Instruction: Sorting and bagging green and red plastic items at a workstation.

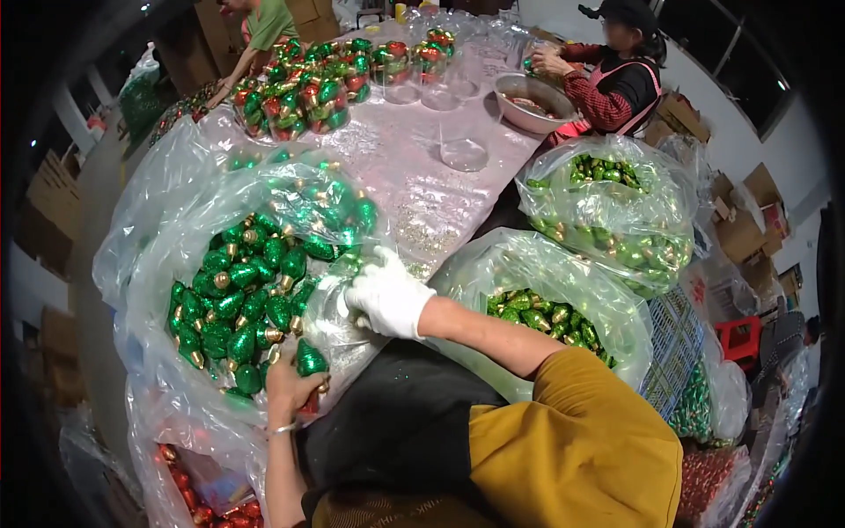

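Note:
My bare left hand (292, 383), with a bracelet at the wrist, is closed around glittery ornaments at the near edge of a big clear plastic bag (145, 233). A green ornament (310, 359) sticks up from its grip, and a bit of red shows below the fingers. The bag holds many green bulb-shaped ornaments (229, 305) with gold caps. To the right, my right hand (387, 295) in a white glove has its fingers curled on a clear plastic container (331, 306). The container's outline blends with the bag, so its contents are hard to make out.
Filled ornament tubs (326, 106) and empty clear tubs (464, 154) stand on the pink-covered table (387, 145). Bags of lighter green ornaments (550, 317) are at right, red ornaments (233, 513) at lower left. A co-worker (616, 84) sits by a basin (528, 114); another person (268, 26) is far left.

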`<state>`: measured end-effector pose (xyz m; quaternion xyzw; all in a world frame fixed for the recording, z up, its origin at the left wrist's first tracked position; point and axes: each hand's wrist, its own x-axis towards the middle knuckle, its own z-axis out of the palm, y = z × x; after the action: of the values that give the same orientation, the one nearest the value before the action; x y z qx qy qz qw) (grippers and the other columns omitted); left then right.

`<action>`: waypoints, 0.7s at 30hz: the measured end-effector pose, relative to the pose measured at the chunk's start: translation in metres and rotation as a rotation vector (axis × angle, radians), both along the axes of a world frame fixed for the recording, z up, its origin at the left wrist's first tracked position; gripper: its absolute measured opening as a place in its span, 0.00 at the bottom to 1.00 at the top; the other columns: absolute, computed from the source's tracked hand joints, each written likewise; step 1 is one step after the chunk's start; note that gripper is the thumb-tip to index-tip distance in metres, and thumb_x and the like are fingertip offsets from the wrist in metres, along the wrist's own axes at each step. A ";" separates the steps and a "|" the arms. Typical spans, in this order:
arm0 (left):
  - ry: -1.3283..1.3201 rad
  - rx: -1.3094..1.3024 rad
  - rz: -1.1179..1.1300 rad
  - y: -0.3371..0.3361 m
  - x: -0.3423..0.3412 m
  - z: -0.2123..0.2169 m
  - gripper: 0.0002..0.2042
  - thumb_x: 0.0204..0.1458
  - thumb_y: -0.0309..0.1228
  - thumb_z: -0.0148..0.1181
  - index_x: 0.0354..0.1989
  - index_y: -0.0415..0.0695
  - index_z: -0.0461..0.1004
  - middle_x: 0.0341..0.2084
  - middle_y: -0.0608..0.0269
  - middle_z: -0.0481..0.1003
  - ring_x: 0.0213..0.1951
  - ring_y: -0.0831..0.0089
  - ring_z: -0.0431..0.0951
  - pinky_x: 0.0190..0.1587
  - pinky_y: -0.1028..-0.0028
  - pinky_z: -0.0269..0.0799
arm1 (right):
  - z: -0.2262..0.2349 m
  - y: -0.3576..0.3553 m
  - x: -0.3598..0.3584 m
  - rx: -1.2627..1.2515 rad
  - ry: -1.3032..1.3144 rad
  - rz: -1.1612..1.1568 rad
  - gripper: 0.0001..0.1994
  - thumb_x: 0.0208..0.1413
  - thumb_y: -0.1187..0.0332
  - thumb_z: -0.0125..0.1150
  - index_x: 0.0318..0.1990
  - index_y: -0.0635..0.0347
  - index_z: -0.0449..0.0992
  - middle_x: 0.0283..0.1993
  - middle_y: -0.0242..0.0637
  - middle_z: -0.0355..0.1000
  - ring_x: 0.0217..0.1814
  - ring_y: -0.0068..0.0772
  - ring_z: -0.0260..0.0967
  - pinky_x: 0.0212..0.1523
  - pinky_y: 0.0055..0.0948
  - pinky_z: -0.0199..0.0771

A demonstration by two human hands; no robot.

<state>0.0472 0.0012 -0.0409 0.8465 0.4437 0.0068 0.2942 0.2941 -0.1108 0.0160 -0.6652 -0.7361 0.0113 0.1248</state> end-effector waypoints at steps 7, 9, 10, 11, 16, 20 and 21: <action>-0.868 0.048 0.201 -0.017 -0.001 0.106 0.32 0.36 0.27 0.74 0.52 0.32 0.65 0.42 0.53 0.75 0.43 0.68 0.76 0.46 0.70 0.73 | -0.040 0.012 -0.032 0.272 0.110 0.342 0.11 0.37 0.67 0.60 0.33 0.44 0.76 0.31 0.31 0.71 0.45 0.39 0.68 0.61 0.55 0.50; -0.779 0.318 -0.050 -0.027 0.020 0.116 0.35 0.32 0.34 0.75 0.51 0.33 0.67 0.41 0.51 0.75 0.42 0.65 0.77 0.47 0.69 0.72 | -0.035 0.016 -0.052 0.227 0.134 0.380 0.09 0.35 0.67 0.60 0.29 0.43 0.76 0.28 0.31 0.69 0.44 0.39 0.68 0.60 0.53 0.51; -0.772 0.368 -0.105 -0.028 0.022 0.109 0.36 0.32 0.36 0.74 0.51 0.33 0.67 0.41 0.50 0.75 0.42 0.63 0.77 0.47 0.68 0.71 | -0.014 0.010 -0.057 0.132 0.027 0.404 0.09 0.36 0.67 0.60 0.29 0.43 0.76 0.29 0.31 0.69 0.45 0.38 0.68 0.60 0.53 0.51; -0.774 0.408 -0.184 -0.025 0.023 0.096 0.36 0.32 0.38 0.73 0.51 0.33 0.67 0.41 0.49 0.75 0.42 0.62 0.77 0.47 0.68 0.71 | -0.008 0.010 -0.061 0.236 0.072 0.395 0.08 0.38 0.66 0.61 0.30 0.44 0.75 0.30 0.30 0.70 0.46 0.36 0.68 0.61 0.52 0.50; -0.449 0.334 -0.190 -0.008 0.010 0.074 0.30 0.36 0.36 0.69 0.49 0.34 0.69 0.40 0.51 0.75 0.43 0.57 0.76 0.47 0.66 0.70 | -0.022 0.002 -0.057 0.172 0.010 0.321 0.08 0.43 0.63 0.63 0.33 0.47 0.76 0.33 0.30 0.71 0.48 0.33 0.66 0.62 0.52 0.48; -0.245 0.420 -0.371 -0.002 -0.001 0.068 0.24 0.39 0.33 0.66 0.47 0.36 0.71 0.41 0.54 0.74 0.47 0.56 0.73 0.49 0.66 0.68 | -0.019 0.007 -0.063 0.268 0.076 0.318 0.12 0.43 0.61 0.67 0.35 0.50 0.75 0.32 0.31 0.70 0.47 0.34 0.68 0.63 0.51 0.50; -0.199 0.422 -0.441 -0.002 -0.004 0.069 0.22 0.41 0.31 0.65 0.46 0.37 0.71 0.41 0.55 0.74 0.49 0.56 0.72 0.51 0.66 0.67 | -0.019 0.008 -0.064 0.275 0.088 0.330 0.11 0.43 0.61 0.67 0.35 0.51 0.75 0.32 0.32 0.70 0.47 0.34 0.67 0.62 0.49 0.52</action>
<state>0.0433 -0.0008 0.0276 0.9598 0.2072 0.1173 0.1483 0.2298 -0.1033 -0.0032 -0.5112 -0.8235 -0.0396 0.2429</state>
